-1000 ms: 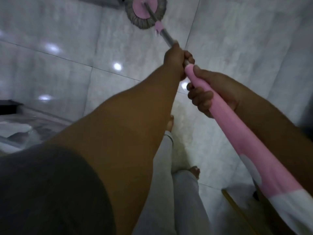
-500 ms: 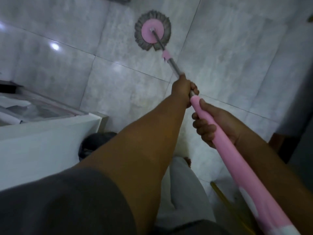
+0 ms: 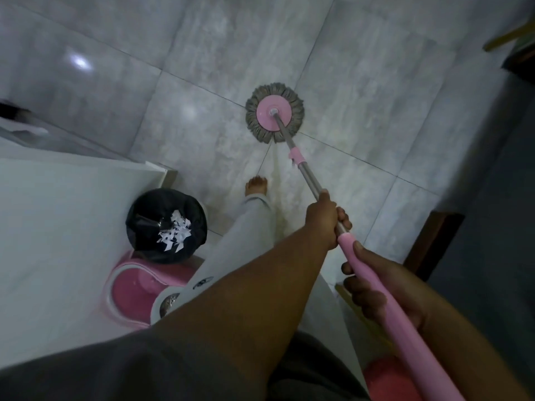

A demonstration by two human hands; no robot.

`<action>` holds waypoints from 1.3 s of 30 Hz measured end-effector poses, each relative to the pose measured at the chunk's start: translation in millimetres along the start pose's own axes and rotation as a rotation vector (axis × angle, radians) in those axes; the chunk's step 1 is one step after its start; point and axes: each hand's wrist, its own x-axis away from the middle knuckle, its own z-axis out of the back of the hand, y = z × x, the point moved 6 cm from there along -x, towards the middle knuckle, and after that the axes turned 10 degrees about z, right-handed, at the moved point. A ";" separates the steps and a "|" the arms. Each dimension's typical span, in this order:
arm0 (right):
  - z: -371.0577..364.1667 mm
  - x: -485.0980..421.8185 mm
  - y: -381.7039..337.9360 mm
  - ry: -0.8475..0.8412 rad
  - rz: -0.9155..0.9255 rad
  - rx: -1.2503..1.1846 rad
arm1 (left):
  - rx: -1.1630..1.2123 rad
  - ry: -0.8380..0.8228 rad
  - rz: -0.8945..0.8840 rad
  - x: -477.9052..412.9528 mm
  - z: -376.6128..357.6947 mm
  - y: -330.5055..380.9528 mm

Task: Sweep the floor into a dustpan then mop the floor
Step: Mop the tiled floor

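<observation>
A round mop head (image 3: 274,117), pink disc ringed with grey strands, lies flat on the grey tiled floor (image 3: 202,53) ahead of me. Its handle (image 3: 307,169) runs back toward me, metal first, then pink foam. My left hand (image 3: 325,218) grips the metal part where the pink grip starts. Lower down, my right hand (image 3: 373,285) wraps around the pink grip. My bare foot (image 3: 256,185) stands on the tile just behind the mop head.
A black-lined bin (image 3: 166,225) holding white paper scraps stands at my left, beside a white counter (image 3: 58,227). A pink mop bucket (image 3: 136,293) sits below the bin. Dark furniture (image 3: 434,241) lines the right side. A yellow stick (image 3: 347,302) lies near my right hand.
The mop head has slid back toward me across the tiles. My view has tilted down, bringing the bin, the bucket and my foot into sight. Both hands keep their grip.
</observation>
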 end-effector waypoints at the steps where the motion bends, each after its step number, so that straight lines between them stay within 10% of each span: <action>1: -4.5 -4.0 -11.1 0.010 -0.007 0.034 | 0.015 -0.007 -0.012 -1.7 -1.8 11.5; 22: -269.5 -249.4 -263.4 -0.188 0.143 0.448 | 0.377 -0.013 -0.370 -36.4 77.2 444.2; 30: -242.3 -232.0 -206.5 -0.221 0.057 0.430 | 0.317 0.088 -0.345 -31.0 104.0 382.2; 39: -103.4 -119.9 -52.8 -0.154 -0.013 0.430 | 0.318 0.078 -0.259 -23.0 108.5 140.9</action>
